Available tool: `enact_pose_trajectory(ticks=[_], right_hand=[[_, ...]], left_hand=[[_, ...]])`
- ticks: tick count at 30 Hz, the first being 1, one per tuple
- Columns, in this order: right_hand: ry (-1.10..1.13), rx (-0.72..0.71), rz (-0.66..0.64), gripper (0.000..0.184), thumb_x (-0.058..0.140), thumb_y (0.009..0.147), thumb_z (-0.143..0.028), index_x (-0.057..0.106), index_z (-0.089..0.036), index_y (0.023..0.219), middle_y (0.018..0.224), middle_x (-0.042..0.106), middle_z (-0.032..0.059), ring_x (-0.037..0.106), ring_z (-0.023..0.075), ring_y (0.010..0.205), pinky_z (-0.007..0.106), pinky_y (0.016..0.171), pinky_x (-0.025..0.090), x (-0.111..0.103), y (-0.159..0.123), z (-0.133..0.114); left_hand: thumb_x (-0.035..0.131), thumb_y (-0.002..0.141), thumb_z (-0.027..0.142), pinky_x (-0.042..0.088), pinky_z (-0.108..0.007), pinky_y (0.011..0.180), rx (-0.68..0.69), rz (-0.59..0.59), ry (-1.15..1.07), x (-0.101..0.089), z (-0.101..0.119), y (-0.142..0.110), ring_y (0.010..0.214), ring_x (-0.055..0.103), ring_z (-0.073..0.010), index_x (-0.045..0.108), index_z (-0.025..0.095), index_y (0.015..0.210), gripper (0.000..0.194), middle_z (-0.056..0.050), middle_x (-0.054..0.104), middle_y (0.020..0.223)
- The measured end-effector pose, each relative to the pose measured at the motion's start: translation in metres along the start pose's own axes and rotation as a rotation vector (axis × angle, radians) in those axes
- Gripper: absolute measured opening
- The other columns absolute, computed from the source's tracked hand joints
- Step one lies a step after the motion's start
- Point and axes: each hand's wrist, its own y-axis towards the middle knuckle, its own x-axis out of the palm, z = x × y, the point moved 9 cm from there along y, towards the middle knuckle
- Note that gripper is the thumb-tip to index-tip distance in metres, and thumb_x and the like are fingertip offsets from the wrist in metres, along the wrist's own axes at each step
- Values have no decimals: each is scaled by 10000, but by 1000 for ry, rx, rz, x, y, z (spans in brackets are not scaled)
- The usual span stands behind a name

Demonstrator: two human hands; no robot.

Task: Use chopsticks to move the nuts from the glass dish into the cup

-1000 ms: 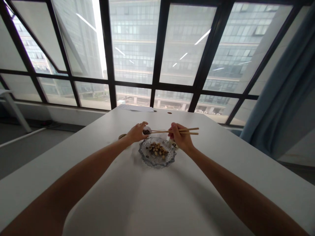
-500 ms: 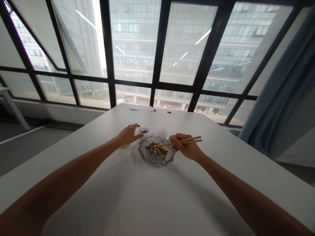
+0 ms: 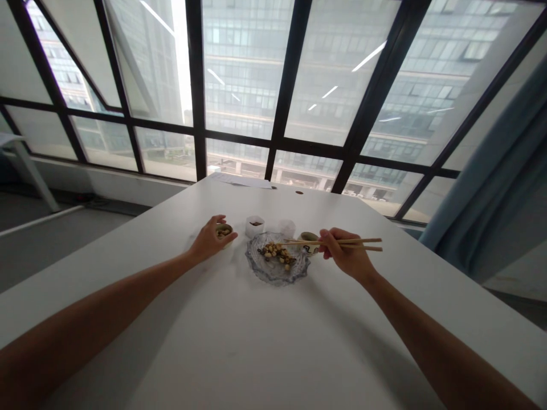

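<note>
Head view, left hand [image 3: 210, 239] curved around a small cup [image 3: 224, 231], right hand [image 3: 346, 250] pinching chopsticks [image 3: 361, 244] level over a glass bowl [image 3: 277, 276].

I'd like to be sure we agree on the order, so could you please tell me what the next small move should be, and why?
I would probably lower the chopsticks onto the pieces in the glass bowl: the right hand holds them with their tips over or beside those pieces, while the left hand curves around the small cup.
</note>
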Motion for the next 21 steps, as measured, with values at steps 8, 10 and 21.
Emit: enact_pose_trajectory(ticks=[8,10,21], right_hand=[[-54,-113,-132,432,707,853,-594,701,-218,639,529,650,19,563,153,461,269,457,427,22,-8,1],[-69,-136,-151,405,694,877,-563,706,-220,662,558,669,25,585,157,482,269,475,439,27,-10,2],[91,5,-23,520,633,866,-698,665,-211,685,574,685,50,606,175,464,288,436,488,20,-12,25]], left_hand=[[739,756,544,538,-424,995,-9,-6,-20,-1,-1,-2,1082,688,-260,511,202,1244,638,-114,725,1125],[737,754,552,539,-424,994,-17,-5,-18,-1,-2,-3,1081,688,-260,507,196,1252,653,-117,721,1127],[784,696,580,568,-427,940,-67,-38,4,1,-8,-6,1010,714,-267,504,192,1285,759,-131,717,1127]])
